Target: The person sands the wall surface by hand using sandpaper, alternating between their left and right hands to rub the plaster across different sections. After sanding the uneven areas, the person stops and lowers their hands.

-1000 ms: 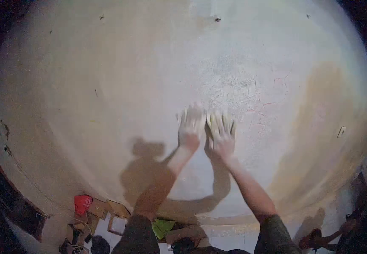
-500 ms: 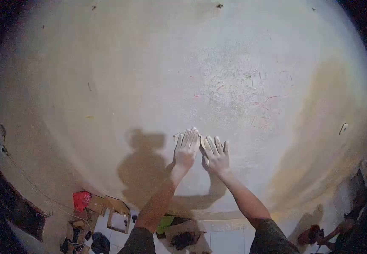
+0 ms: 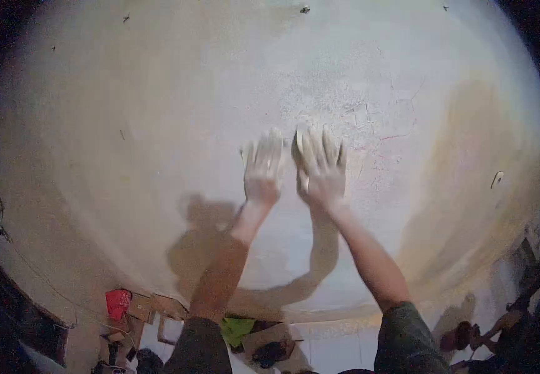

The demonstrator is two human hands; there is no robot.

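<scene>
At the bottom edge your two dark sleeves frame a strip of floor; between them lies a green scrap (image 3: pixel 237 328) and, further left, a red bag (image 3: pixel 118 302) among pieces of cardboard (image 3: pixel 158 306); at the far lower right a small reddish-brown thing sits in shadow, too dim to name. Your bare forearms rise from there to the pale plaster wall (image 3: pixel 126 112); their shadow falls on it to the left of the arms. Your left hand (image 3: pixel 262 167) lies flat on the wall, fingers spread and straight, pinching nothing that I can see. Just beside it your right hand (image 3: pixel 320 168) also presses flat, fingers splayed; under its palm and fingers sits a thin yellowish pad (image 3: pixel 302 144), only its upper left edge showing, held against the plaster. Above and right of the hands the wall is rough, cracked and scribbled with faint red lines (image 3: pixel 395 134); a brownish stain (image 3: pixel 469 162) runs down further right.
</scene>
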